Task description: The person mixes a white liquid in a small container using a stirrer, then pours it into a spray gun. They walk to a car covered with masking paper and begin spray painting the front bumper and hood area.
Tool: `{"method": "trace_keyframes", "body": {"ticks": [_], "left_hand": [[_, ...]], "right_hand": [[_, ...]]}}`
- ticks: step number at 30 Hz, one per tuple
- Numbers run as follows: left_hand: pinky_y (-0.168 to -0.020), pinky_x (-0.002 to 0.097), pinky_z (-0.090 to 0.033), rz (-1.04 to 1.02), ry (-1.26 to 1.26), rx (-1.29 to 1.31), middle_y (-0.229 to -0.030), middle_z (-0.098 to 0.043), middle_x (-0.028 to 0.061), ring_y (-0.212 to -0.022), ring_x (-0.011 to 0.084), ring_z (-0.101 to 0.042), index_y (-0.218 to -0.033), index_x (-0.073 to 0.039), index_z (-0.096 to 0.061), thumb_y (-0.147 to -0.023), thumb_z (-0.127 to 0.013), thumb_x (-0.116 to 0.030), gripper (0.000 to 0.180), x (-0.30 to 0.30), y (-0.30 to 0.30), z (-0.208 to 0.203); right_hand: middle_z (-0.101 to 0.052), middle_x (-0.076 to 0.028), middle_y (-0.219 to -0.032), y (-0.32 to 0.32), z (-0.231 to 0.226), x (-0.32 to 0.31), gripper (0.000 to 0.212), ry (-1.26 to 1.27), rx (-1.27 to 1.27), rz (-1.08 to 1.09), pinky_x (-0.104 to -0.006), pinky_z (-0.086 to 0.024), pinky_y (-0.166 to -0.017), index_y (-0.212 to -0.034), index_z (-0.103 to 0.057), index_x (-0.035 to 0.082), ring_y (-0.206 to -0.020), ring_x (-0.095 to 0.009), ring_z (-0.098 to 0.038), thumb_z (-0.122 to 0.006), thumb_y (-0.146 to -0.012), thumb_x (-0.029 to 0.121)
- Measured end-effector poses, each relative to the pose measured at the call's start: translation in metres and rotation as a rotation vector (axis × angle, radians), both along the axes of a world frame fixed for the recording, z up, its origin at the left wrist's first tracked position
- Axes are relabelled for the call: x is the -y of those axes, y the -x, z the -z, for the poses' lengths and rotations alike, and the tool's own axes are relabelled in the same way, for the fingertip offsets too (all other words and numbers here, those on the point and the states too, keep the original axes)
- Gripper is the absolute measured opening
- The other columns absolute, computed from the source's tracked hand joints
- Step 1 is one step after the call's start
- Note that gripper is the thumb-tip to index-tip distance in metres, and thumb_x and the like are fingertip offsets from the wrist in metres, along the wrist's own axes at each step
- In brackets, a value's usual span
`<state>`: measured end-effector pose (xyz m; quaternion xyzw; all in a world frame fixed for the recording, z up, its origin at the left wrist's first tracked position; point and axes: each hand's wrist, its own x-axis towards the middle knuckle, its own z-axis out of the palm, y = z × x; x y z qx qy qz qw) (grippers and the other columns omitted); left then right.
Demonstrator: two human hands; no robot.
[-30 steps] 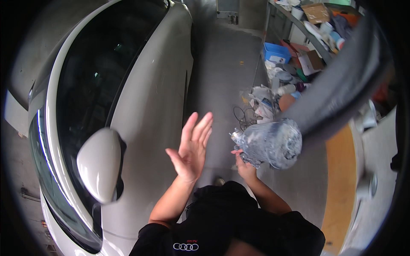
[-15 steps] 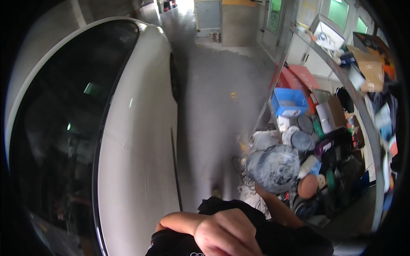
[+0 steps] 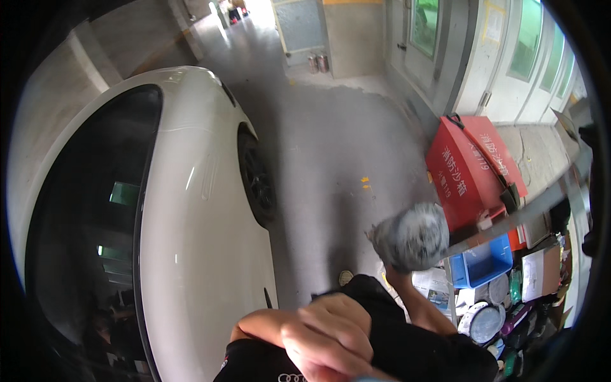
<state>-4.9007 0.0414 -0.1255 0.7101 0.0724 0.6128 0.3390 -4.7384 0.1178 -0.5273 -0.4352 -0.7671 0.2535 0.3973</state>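
My left hand [image 3: 328, 337] is bent in across my chest at the lower edge, its fingers curled closed. A sliver of something light blue shows below it, but what the fingers hold, if anything, is hidden. My right arm reaches forward, and my right hand [image 3: 396, 275] is under a round, grey-and-white mottled bundle [image 3: 417, 237] and grips it. That bundle is blurred, with a ragged edge on its left; most of the right fingers are hidden behind it. It hangs in front of the red box, beside the metal shelf frame.
A white car [image 3: 197, 210] stands along my left. At right, a red box [image 3: 474, 172] bears a shovel [image 3: 480, 153]. A metal shelf frame [image 3: 528, 219] surrounds a blue bin [image 3: 484, 264], a round tub [image 3: 482, 321] and clutter. Two cans [image 3: 317, 63] stand by the far wall.
The view has turned toward the right and forward. My right hand has carried the mottled bundle from over the cluttered shelf to beside the red box. My left hand stays closed at my chest.
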Motion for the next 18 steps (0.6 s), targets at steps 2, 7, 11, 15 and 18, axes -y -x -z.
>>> {"method": "trace_keyframes", "body": {"ticks": [2,7,11,15,18], "left_hand": [[-0.052,0.0288,-0.048,-0.088,0.038,0.028,-0.081,-0.072,0.0094,-0.06,0.0175,-0.064,-0.091,-0.002,-0.073,-0.098,-0.075,-0.027,0.026,-0.057,0.04,-0.009],[-0.045,0.025,-0.04,-0.329,-0.01,0.243,-0.076,-0.069,0.0078,-0.051,0.0139,-0.057,-0.08,-0.003,-0.075,-0.082,-0.087,-0.017,0.019,-0.197,0.121,-0.003],[-0.058,0.0245,-0.05,-0.204,-0.026,0.239,-0.078,-0.061,0.0056,-0.061,0.0129,-0.058,-0.087,-0.008,-0.068,-0.093,-0.079,-0.019,0.017,-0.313,0.2,0.0],[-0.053,0.0277,-0.048,-0.006,0.02,0.306,-0.077,-0.065,0.0059,-0.061,0.0153,-0.061,-0.09,-0.006,-0.068,-0.101,-0.071,-0.03,0.026,-0.443,0.25,-0.017],[-0.05,0.0281,-0.049,0.27,0.091,0.241,-0.081,-0.069,0.0098,-0.061,0.0163,-0.063,-0.093,-0.002,-0.072,-0.101,-0.068,-0.041,0.04,-0.559,0.279,-0.007]], "right_hand": [[-0.07,-0.007,-0.088,0.041,-0.009,-0.07,0.011,-0.139,0.074,0.025,-0.0409,-0.053,-0.078,-0.102,-0.071,0.01,-0.084,-0.026,-0.068,-0.062,-0.096,0.01],[-0.066,-0.006,-0.086,0.119,-0.008,-0.236,0.01,-0.112,-0.009,-0.048,-0.0377,-0.051,-0.076,-0.099,-0.068,0.01,-0.082,-0.021,-0.065,-0.059,-0.095,0.008],[-0.063,-0.004,-0.084,0.17,0.019,-0.354,0.011,-0.002,0.015,-0.017,-0.035,-0.05,-0.074,-0.099,-0.068,0.009,-0.078,-0.017,-0.061,-0.059,-0.094,0.005],[-0.07,-0.008,-0.094,0.209,0.015,-0.438,0.016,0.062,-0.014,0.126,-0.0376,-0.052,-0.081,-0.105,-0.071,0.009,-0.088,-0.022,-0.067,-0.062,-0.091,0.009],[-0.074,-0.017,-0.1,0.232,-0.002,-0.501,0.017,-0.099,0.125,0.227,-0.0481,-0.053,-0.089,-0.103,-0.073,0.01,-0.1,-0.034,-0.07,-0.061,-0.092,0.013]]}}
